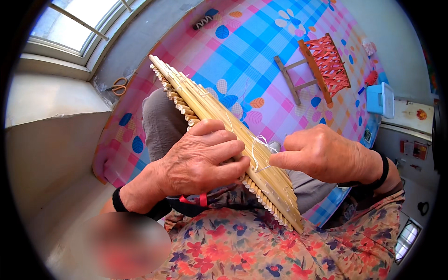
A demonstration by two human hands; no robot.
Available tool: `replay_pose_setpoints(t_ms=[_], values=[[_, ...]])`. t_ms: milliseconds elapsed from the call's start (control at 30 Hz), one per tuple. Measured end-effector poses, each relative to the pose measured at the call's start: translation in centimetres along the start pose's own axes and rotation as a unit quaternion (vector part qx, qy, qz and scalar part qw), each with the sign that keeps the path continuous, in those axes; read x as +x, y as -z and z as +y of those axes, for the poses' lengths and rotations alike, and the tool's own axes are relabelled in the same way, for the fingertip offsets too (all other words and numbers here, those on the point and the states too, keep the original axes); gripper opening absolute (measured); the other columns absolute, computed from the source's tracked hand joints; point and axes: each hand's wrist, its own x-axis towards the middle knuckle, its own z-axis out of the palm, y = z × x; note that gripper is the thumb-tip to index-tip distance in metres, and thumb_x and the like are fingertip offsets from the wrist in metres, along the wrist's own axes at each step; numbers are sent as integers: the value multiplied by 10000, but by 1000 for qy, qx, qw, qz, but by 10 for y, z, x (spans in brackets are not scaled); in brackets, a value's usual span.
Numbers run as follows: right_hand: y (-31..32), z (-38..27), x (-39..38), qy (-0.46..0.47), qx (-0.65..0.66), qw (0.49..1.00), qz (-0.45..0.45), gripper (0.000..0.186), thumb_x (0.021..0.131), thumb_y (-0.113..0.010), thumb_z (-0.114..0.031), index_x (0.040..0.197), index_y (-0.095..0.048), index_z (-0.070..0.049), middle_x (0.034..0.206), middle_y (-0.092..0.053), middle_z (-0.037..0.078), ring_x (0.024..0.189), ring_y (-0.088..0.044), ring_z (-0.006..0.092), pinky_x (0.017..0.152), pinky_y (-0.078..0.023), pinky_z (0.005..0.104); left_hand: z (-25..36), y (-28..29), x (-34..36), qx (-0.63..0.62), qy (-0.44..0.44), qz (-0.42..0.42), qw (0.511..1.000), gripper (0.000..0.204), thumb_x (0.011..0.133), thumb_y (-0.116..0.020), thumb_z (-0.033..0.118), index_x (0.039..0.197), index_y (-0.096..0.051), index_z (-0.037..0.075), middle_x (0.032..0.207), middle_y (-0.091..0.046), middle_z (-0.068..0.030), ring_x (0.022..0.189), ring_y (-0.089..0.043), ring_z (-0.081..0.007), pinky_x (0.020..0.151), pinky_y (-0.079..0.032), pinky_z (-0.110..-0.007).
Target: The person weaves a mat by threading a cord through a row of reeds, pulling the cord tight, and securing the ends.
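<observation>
- The stick mat (219,126), judged light and stiff, is gripped mid-length by the left hand (198,161)
- Thin white string (255,151) is pinched by the right hand (322,154); gentle pulling is advised

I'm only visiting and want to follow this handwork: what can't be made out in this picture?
- Head view: the left hand covers the middle of the bamboo stick mat.
- Whether the right hand pinches a needle on the white thread: too small.
- Lower left: a blurred patch.
- The orange-handled scissors: tiny, blades unclear.
</observation>
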Motion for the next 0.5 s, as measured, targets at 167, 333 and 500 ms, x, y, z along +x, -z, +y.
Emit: replay_pose_setpoints(t_ms=[167,333,500], values=[[-7,-2,2,2,-25,1000,1,169,769,-592,-80,928,-536,-74,721,-537,84,652,-628,277,516,-502,381,0,-2,0,-3,5,0,1000,269,711,-709,219,951,-649,113,930,-614,-30,879,-625,-197,847,-433,-378],[-12,-5,2,7,-36,999,23,157,770,-588,-81,915,-529,-67,708,-522,82,631,-618,260,484,-491,361,1,-2,-1,5,5,14,1000,262,705,-705,193,947,-646,112,927,-609,-29,879,-621,-194,844,-433,-372],[-24,-13,10,-2,-49,999,14,142,779,-583,-87,903,-523,-59,711,-512,84,627,-609,260,489,-491,358,-4,-3,4,-9,-11,8,1000,253,712,-705,197,937,-639,104,920,-591,-29,876,-609,-192,838,-432,-374]])
